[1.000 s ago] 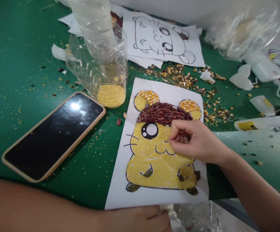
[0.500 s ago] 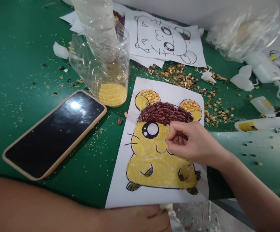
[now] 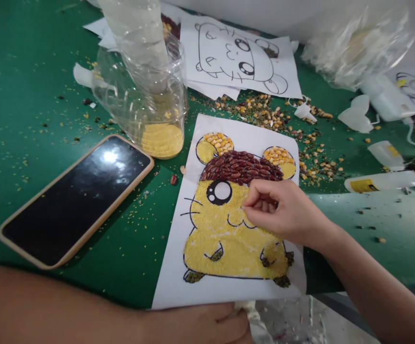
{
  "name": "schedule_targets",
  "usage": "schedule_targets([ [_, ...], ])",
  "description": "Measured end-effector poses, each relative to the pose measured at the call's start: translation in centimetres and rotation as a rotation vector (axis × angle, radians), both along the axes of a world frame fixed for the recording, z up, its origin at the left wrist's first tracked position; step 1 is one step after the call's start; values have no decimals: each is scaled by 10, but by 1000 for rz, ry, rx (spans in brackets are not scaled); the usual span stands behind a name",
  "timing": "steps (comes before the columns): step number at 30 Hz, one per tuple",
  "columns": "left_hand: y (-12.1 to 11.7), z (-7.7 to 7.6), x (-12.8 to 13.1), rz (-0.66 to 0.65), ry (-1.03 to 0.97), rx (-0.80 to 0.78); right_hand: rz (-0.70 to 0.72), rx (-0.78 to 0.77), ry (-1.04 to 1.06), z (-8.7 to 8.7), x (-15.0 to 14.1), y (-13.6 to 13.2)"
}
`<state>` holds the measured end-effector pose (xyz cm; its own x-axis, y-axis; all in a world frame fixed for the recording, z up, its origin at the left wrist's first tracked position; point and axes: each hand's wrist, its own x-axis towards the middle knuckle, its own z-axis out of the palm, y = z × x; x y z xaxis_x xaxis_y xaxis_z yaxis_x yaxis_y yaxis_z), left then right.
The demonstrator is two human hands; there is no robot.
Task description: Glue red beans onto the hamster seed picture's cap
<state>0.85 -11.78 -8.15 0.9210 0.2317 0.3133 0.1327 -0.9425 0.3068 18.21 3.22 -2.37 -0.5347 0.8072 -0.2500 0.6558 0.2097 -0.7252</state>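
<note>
A paper with a hamster picture lies on the green table, its body covered in yellow grains and its head top in dark red beans. Corn kernels fill the upper parts of both ears. My right hand is over the hamster's face, beside the mouth, thumb and forefinger pinched together; anything between them is too small to make out. It hides one eye. My left hand is at the paper's lower edge, fingers together and bent, their tips partly out of frame; what they grip is hidden.
A phone lies at the left. Behind it stands a cut clear plastic bottle with yellow grains inside. Mixed seeds lie scattered beyond the paper, near another hamster drawing. White glue bottles and a plastic bag are at the right.
The whole scene has shifted slightly left in view. My right hand keeps its pinch by the hamster's mouth, and my left hand stays at the lower edge.
</note>
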Motion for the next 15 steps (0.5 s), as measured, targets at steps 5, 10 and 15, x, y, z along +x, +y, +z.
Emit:
schedule_targets([
  [5, -1, -1, 2, -5, 15, 8, 6, -72, 44, 0, 3, 3],
  [10, 0, 0, 3, -10, 27, 23, 25, -109, 75, 1, 4, 6],
  [15, 2, 2, 0, -8, 29, 27, 20, -173, 114, 2, 5, 8],
])
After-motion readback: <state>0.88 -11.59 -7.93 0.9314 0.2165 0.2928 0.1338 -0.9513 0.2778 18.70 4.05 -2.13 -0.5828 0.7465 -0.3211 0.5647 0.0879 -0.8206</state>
